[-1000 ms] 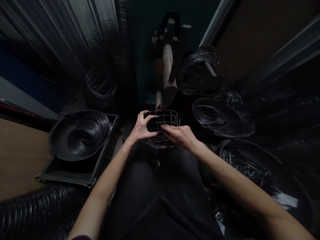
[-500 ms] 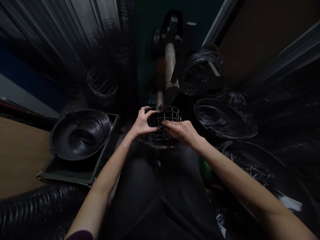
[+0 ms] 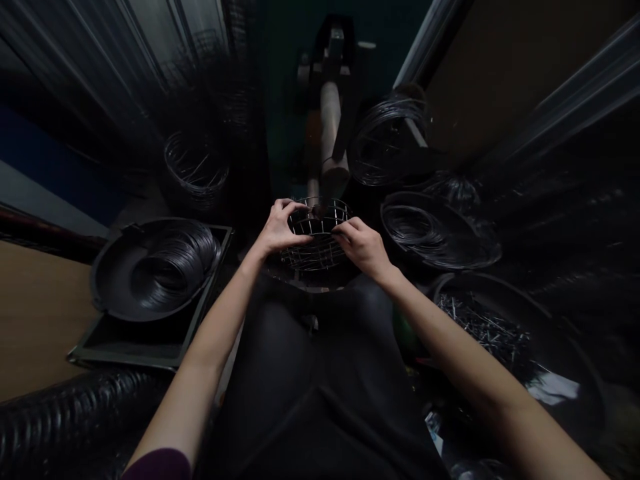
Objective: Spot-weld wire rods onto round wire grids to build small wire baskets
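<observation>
In the head view, a round wire basket (image 3: 320, 255) of thin metal grid is between my hands, below the metal arm of a machine (image 3: 331, 120). My left hand (image 3: 281, 229) grips its left side, thumb along the near wires and fingers curled over the far rim. On the right side, my right hand (image 3: 364, 245) pinches the near upper wire with thumb and fingertips. Whether a separate small piece lies in that pinch is too dark to tell. The basket's upper edge meets the machine's lower tip, but contact there is unclear.
At left, a black pan (image 3: 113, 287) with a wire coil (image 3: 175, 263) sits on a crate (image 3: 125, 353). To the right are a pan of wire rings (image 3: 417, 230) and a large basin (image 3: 565, 347) with short metal pieces. More wire rings (image 3: 387, 143) hang beside the machine.
My right hand has shifted to the basket's right side, its fingers more curled. The basket has turned or tilted a little and sits higher in view. The whole view has moved slightly.
</observation>
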Demonstrator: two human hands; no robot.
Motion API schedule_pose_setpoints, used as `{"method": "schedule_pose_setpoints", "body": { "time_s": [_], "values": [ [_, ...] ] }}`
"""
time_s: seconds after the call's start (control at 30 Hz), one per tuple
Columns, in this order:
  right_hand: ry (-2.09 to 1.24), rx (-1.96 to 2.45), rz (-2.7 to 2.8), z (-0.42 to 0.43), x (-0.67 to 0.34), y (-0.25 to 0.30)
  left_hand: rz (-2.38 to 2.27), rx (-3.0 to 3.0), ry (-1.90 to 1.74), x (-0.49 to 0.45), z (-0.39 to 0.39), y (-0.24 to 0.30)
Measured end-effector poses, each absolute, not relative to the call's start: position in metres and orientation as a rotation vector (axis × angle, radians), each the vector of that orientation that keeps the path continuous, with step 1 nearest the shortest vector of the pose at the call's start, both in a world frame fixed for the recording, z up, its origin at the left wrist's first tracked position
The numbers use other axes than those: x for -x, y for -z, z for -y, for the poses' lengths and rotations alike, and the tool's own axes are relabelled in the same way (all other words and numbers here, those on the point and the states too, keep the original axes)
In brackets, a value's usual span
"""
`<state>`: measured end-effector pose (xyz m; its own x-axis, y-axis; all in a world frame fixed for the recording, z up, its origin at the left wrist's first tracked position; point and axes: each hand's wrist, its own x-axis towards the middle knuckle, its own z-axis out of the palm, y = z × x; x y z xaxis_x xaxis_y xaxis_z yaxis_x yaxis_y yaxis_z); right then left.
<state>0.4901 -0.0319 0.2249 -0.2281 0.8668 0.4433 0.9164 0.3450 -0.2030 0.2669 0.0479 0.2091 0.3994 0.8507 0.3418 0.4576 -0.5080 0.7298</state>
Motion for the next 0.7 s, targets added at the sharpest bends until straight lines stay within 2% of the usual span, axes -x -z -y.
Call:
{"method": "schedule_pose_setpoints", "body": {
  "time_s": [0.5,0.63,0.7],
  "values": [
    [-0.133,1.687,1.942,-0.008,-0.487,-0.244,-1.111,-2.108,-0.843,-0.272,-0.095,-0.224],
    [-0.232,1.566,1.799,0.062,-0.532,-0.247,-1.068,-2.062,-0.975,-0.258,-0.087,-0.204],
    [-0.238,1.838,1.564,0.116,-0.571,-0.238,-1.029,-1.977,-1.01,-0.243,-0.075,-0.184]
  ]
}}
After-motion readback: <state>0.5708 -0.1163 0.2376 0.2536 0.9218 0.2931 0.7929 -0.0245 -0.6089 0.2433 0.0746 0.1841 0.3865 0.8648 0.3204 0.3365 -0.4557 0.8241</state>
